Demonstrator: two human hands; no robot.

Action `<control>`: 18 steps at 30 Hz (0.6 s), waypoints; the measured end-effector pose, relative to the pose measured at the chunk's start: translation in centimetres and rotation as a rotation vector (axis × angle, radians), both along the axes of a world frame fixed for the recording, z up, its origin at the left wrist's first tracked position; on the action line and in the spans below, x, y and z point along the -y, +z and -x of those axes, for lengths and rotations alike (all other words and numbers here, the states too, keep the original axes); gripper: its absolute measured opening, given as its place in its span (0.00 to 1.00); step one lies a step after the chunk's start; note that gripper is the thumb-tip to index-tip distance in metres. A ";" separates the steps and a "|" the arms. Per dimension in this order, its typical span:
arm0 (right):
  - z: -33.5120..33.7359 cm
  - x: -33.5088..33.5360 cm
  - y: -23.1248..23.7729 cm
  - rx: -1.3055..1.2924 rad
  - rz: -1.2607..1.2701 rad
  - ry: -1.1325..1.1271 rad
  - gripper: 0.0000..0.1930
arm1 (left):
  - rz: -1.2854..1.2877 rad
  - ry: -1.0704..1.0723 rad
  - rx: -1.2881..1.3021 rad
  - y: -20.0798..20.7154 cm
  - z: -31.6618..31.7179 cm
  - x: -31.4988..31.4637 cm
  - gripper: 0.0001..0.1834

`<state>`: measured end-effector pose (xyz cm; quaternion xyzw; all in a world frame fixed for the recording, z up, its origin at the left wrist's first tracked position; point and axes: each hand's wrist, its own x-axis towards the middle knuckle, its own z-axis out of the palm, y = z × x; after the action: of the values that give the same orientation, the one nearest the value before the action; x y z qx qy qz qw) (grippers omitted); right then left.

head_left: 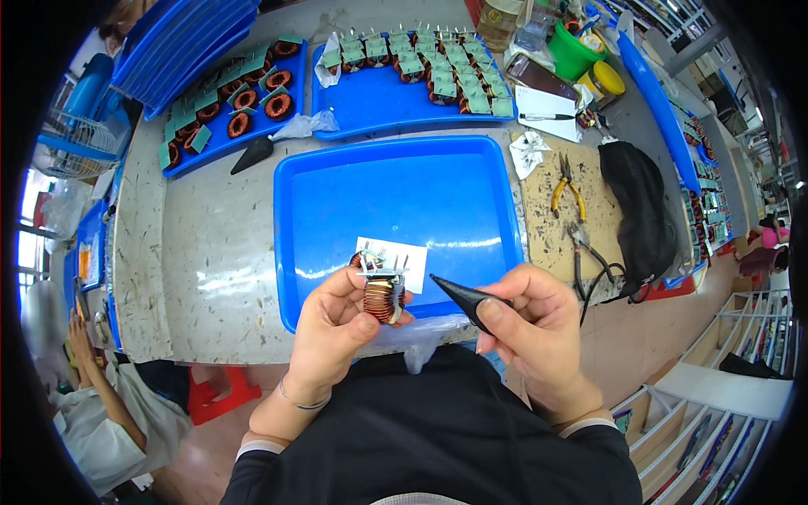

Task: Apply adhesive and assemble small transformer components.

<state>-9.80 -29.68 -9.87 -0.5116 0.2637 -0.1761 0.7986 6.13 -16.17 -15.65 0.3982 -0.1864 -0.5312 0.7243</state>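
Black shirt (421, 429) nearest, two hands apart just past it, each closed on something.
Left hand (332, 324) grips a copper-wound toroidal coil (380, 305), pins upward, over the near edge of a blue tray (396, 181); right hand (539, 328) pinches a black pointed cone (465, 301), tip toward the coil but not touching. Right of the hands, yellow-handled pliers (559, 199) lie on a tan board (543, 231).
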 end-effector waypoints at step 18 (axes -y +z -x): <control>-4.7 -0.3 -2.7 0.191 -0.020 0.099 0.13 | 0.347 -0.160 0.214 2.0 -0.9 1.2 0.25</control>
<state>-5.11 -29.33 -12.57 -0.4967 0.1628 -0.1816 0.8329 7.01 -17.40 -13.69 0.3057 -0.3819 -0.5017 0.7134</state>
